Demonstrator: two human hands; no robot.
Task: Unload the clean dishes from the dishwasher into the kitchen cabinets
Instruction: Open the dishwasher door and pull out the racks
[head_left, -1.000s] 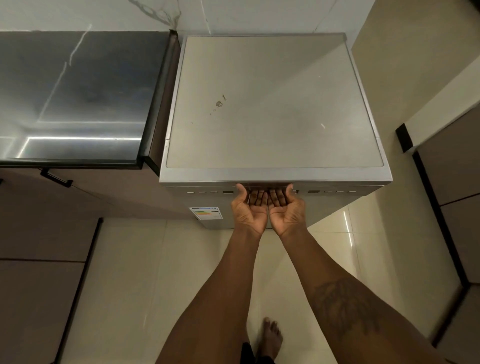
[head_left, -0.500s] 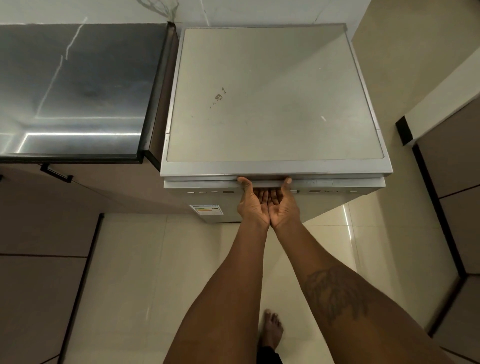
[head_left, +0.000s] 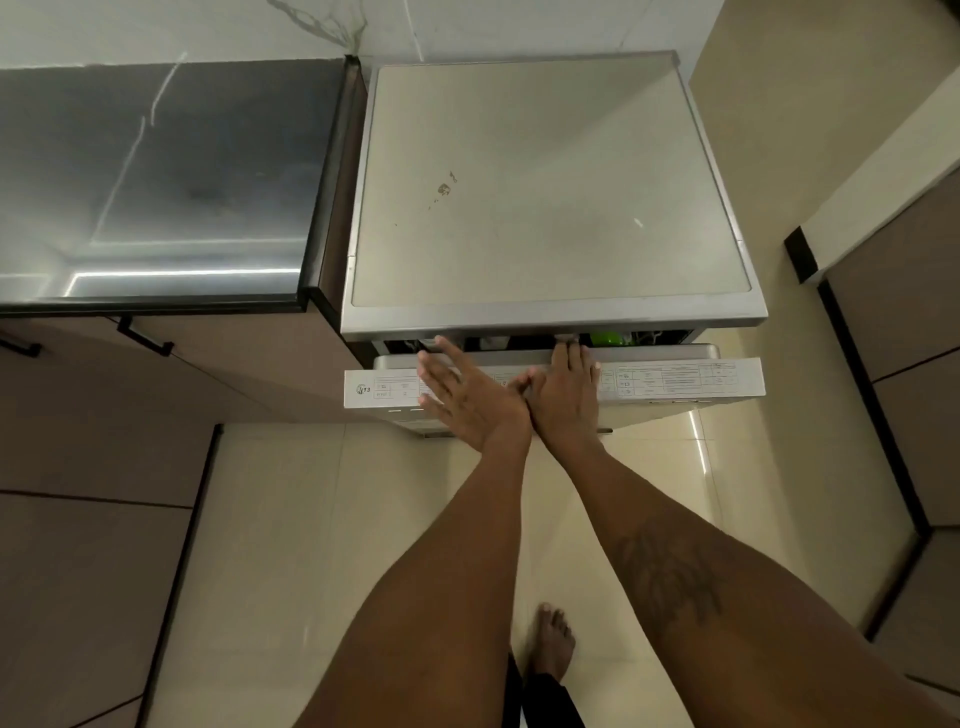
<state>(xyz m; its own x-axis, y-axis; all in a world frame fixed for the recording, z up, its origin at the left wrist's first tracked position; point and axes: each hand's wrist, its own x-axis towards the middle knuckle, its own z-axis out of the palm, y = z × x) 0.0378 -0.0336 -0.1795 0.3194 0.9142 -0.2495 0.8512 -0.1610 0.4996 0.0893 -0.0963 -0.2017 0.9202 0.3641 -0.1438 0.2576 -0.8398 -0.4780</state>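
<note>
A silver freestanding dishwasher (head_left: 545, 182) stands below me against the wall. Its door (head_left: 675, 382) is tilted open a little, and the white top edge with printed symbols shows. Through the dark gap I see rack parts and something green (head_left: 608, 339). My left hand (head_left: 467, 395) lies palm down with fingers straight and spread over the door's top edge. My right hand (head_left: 566, 395) rests beside it, fingers straight and reaching to the gap. The dishes inside are hidden.
A dark glossy countertop (head_left: 156, 182) sits to the left of the dishwasher, with brown cabinet doors and black handles (head_left: 145, 335) below it. More brown cabinets (head_left: 904, 364) line the right side. The floor (head_left: 311, 519) is pale glossy tile, with my bare foot (head_left: 553, 642) on it.
The dishwasher door has swung out from shut to partly open. Both hands turned from palms up under the door's handle to palms down on its top edge.
</note>
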